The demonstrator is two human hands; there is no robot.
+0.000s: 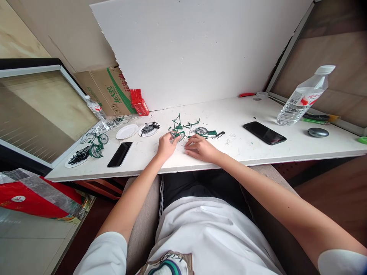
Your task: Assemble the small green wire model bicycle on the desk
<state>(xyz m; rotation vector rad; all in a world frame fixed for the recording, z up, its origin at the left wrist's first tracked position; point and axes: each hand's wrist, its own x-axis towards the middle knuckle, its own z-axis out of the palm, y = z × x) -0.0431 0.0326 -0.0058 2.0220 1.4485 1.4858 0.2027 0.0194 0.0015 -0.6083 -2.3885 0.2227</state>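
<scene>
A partly built green model bicycle (178, 130) stands on the white table (200, 156) in front of me. My left hand (165, 147) grips it at its lower left, by a small spoked wheel. Just to the right, my right hand (200, 148) lies on the tabletop with fingers bent and tips pressed down; whether a small part is under them cannot be made out. Behind that hand lie a loose spoked wheel (201, 131) and green and black loose parts (213, 133).
At left sit a finished green bicycle (96, 145), a plate of black parts (77, 157), an empty white plate (127, 131), another plate with black pieces (148, 129) and a black phone (119, 154). At right are a second phone (264, 133), a water bottle (303, 97) and a grey mouse-like object (318, 132).
</scene>
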